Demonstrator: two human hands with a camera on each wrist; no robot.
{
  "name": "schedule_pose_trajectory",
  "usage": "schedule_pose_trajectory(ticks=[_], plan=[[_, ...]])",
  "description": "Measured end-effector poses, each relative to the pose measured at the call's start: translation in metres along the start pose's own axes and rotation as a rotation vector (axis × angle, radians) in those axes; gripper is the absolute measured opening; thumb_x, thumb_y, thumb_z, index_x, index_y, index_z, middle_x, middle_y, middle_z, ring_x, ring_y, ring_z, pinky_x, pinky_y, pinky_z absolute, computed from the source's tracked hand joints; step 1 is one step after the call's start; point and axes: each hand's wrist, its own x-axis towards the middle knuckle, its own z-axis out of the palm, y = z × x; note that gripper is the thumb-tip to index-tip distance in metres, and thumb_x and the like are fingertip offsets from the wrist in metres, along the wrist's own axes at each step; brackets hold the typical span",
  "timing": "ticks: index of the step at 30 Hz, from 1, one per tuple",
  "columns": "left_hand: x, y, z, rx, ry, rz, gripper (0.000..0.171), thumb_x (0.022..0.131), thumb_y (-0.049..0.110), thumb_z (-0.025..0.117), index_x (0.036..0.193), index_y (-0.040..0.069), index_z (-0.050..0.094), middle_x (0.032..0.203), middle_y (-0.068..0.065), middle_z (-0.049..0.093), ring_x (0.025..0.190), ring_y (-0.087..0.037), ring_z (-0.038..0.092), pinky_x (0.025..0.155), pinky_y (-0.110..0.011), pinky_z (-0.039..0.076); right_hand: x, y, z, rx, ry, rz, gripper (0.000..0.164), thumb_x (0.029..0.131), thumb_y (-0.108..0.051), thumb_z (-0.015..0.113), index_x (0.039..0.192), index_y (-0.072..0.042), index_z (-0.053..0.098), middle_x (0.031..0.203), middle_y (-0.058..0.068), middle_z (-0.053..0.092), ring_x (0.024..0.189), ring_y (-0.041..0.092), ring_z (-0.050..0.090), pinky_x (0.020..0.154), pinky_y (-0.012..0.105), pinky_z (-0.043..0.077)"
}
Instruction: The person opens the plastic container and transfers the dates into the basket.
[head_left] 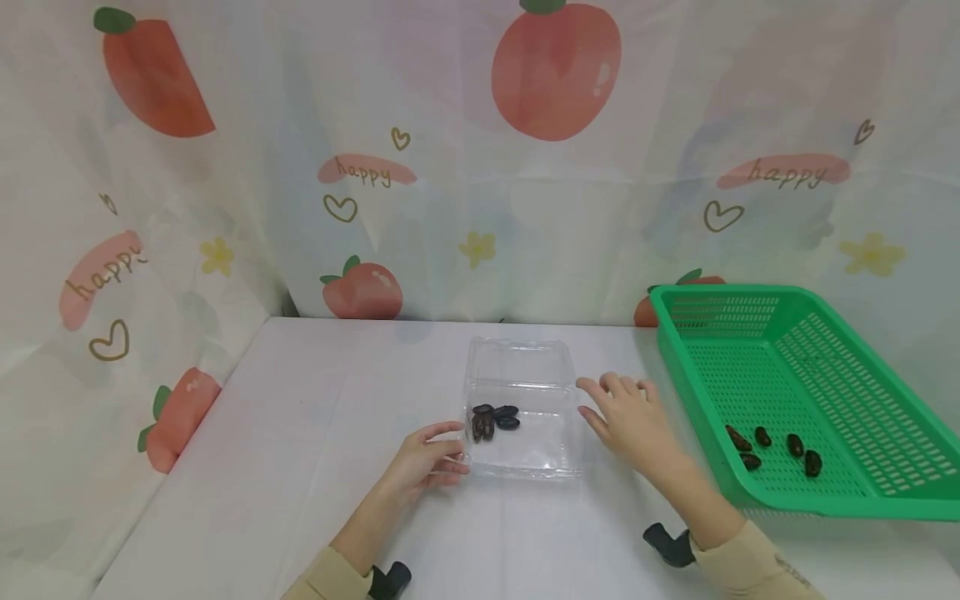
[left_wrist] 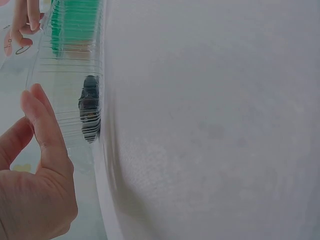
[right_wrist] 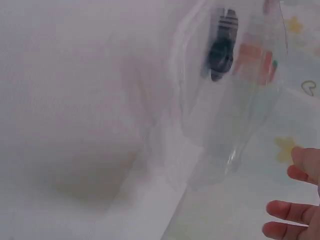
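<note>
A clear plastic clamshell box (head_left: 536,446) lies with its lid (head_left: 519,364) folded back, away from the person. Several dark brown dates (head_left: 489,427) are grouped at the left of its base; through the wall, the left wrist view shows them as a dark cluster (left_wrist: 90,107). My left hand (head_left: 429,458) is at the box's left side, fairly straight fingertips (left_wrist: 34,102) right at the rim. To the right of the box, my right hand (head_left: 626,417) holds nothing, its fingers spread and loosely bent near the hinge. In the right wrist view only some fingertips (right_wrist: 287,212) show.
A green plastic basket (head_left: 693,417) with slotted walls stands on the right, holding several more dates (head_left: 795,446). White cloth (head_left: 360,400) covers the table. Behind and to the left hangs a printed curtain (head_left: 442,242). A black strap piece (head_left: 667,546) shows at the right wrist.
</note>
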Motion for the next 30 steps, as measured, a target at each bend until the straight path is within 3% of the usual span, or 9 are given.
schedule_pose_trajectory(ticks=[6, 14, 20, 30], plan=[[0.001, -0.001, -0.001, -0.004, -0.005, -0.001, 0.042, 0.088, 0.008, 0.057, 0.129, 0.004, 0.048, 0.079, -0.003, 0.064, 0.063, -0.013, 0.066, 0.056, -0.024, 0.055, 0.012, -0.032, 0.015, -0.012, -0.031, -0.074, 0.034, 0.084, -0.031, 0.065, 0.113, -0.018, 0.055, 0.093, 0.007, 0.052, 0.089, 0.027, 0.052, 0.084, 0.049, 0.037], [0.002, -0.002, -0.001, -0.004, 0.007, -0.016, 0.042, 0.087, 0.009, 0.058, 0.128, 0.005, 0.049, 0.086, -0.007, 0.066, 0.065, -0.014, 0.066, 0.057, -0.026, 0.055, 0.025, -0.058, 0.034, -0.037, -0.138, -0.121, 0.035, 0.083, -0.035, 0.064, 0.114, -0.022, 0.056, 0.094, 0.006, 0.052, 0.095, 0.026, 0.053, 0.088, 0.049, 0.039], [0.001, -0.001, -0.001, 0.000, 0.008, -0.010, 0.043, 0.088, 0.010, 0.058, 0.129, 0.005, 0.048, 0.089, -0.009, 0.067, 0.065, -0.014, 0.066, 0.057, -0.027, 0.055, 0.030, -0.065, 0.045, -0.031, -0.205, -0.123, 0.036, 0.084, -0.033, 0.064, 0.116, -0.020, 0.056, 0.099, 0.007, 0.054, 0.099, 0.027, 0.052, 0.090, 0.049, 0.037], [0.002, -0.002, -0.001, 0.005, 0.013, -0.014, 0.042, 0.087, 0.009, 0.059, 0.127, 0.005, 0.050, 0.098, -0.014, 0.066, 0.066, -0.015, 0.067, 0.059, -0.027, 0.056, 0.035, -0.067, 0.054, 0.003, -0.246, -0.103, 0.034, 0.083, -0.027, 0.065, 0.112, -0.012, 0.059, 0.100, 0.010, 0.055, 0.098, 0.029, 0.051, 0.091, 0.049, 0.035]])
